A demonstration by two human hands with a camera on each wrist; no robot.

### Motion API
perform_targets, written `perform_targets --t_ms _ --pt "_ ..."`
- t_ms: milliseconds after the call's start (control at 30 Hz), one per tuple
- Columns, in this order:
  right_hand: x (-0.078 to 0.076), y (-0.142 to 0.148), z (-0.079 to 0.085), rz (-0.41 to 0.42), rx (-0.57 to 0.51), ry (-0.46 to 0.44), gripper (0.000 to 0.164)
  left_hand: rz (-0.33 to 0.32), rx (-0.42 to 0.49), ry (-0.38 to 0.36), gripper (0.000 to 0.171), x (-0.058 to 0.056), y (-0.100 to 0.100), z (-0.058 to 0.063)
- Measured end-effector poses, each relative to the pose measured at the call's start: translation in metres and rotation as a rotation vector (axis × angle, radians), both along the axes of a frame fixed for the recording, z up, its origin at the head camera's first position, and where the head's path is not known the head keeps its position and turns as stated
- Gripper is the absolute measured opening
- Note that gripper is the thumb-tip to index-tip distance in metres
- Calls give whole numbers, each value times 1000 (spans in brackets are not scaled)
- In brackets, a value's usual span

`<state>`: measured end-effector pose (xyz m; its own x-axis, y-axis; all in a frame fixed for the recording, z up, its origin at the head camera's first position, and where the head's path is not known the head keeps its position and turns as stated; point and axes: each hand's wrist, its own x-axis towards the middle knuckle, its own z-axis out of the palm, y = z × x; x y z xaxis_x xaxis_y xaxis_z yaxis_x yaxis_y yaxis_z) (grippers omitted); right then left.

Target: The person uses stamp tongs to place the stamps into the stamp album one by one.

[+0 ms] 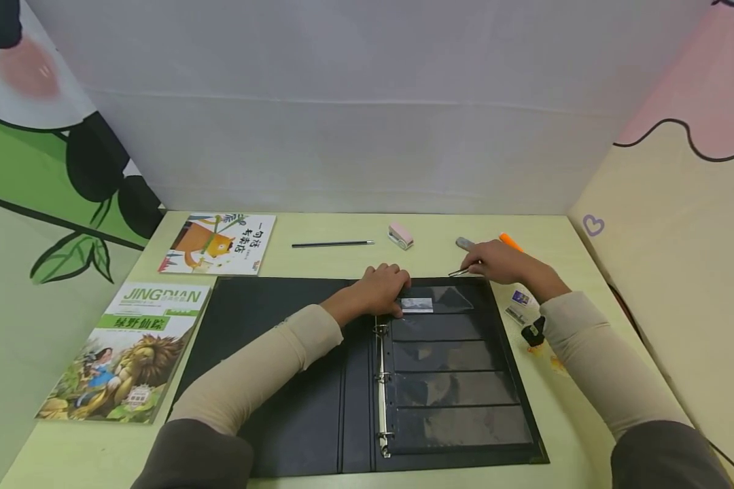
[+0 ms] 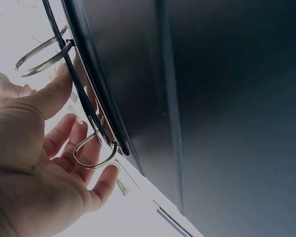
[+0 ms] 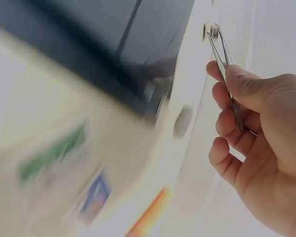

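A black ring binder (image 1: 269,339) lies spread out, with a clear-pocketed black page (image 1: 455,356) on its right side. In the top pocket shows a small pale stamp-like card (image 1: 417,305). My left hand (image 1: 376,291) rests at the page's top inner corner, thumb beside the card; the left wrist view has its loosely bent fingers around a metal ring (image 2: 96,165) and the page edge. Past the binder's top right corner, my right hand (image 1: 495,261) pinches metal tweezers (image 3: 226,74) between thumb and fingers. The tweezer tips stand slightly apart with nothing between them.
A magazine (image 1: 122,353) and a booklet (image 1: 220,244) lie left. Behind the binder are a thin dark pen-like stick (image 1: 333,244), a pink stapler (image 1: 400,236) and a small grey piece (image 1: 463,242). Rightward are an orange marker (image 1: 510,241) and small stamp-like pieces (image 1: 520,297).
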<state>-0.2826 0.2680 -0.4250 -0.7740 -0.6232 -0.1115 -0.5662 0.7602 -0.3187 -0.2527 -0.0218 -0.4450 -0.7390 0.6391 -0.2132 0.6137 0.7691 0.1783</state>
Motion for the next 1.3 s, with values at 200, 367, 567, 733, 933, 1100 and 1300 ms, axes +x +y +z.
perform_targets --t_ms 200,367,567,733,933,1100,1300 --pt "15 53 -4 -106 16 -42 21 10 5 6 58 -1 0 -3" --pt "30 89 -5 -206 42 -85 18 13 8 3 58 -1 0 -4" --pt "44 120 -6 -270 51 -103 16 17 -5 4 58 -1 0 -6" --pt "49 135 -10 -326 86 -116 18 23 -6 -6 57 -1 1 -6" --pt "46 139 -21 -359 46 -174 19 28 -5 -10 56 -2 -1 -8" --pt "46 136 -23 -345 12 -204 17 35 -4 -3 55 0 0 -7" --pt "43 135 -21 -326 16 -97 15 35 -10 5 56 1 -1 -7"
